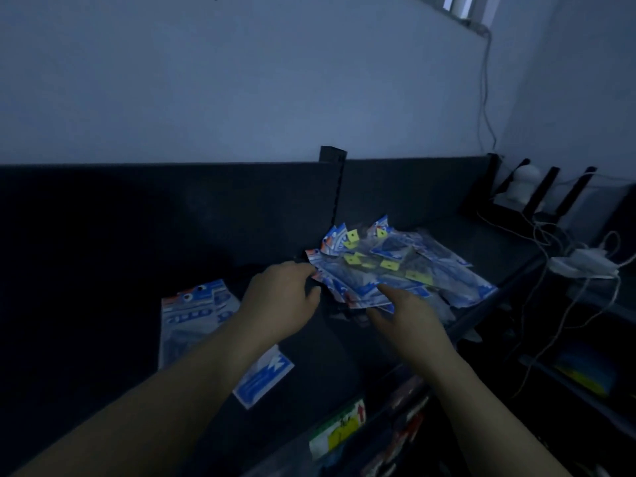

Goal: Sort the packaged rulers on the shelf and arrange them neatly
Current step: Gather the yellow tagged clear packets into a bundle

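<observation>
Nearest the camera, on a lower tier, a green-and-yellow packet (339, 430) sits in dim light, its print unreadable. Above it, 2 bare forearms reach over the dark shelf (327, 346). Partly under the left forearm lies a flat stack of packaged rulers (196, 318), blue and white, roughly squared up. Farther in, the left hand (282, 297) curls its fingers round the left edge of a loose pile of packaged rulers (413, 270), fanned untidily and dotted with yellow tags (352, 235). The right hand (409, 318) pinches the pile's near edge, forefinger on top, thumb below. Behind the pile a black upright post (332, 166) rises against the pale wall (241, 80). Far right, white cables (537, 242) tangle beside a white adapter (581, 266).
</observation>
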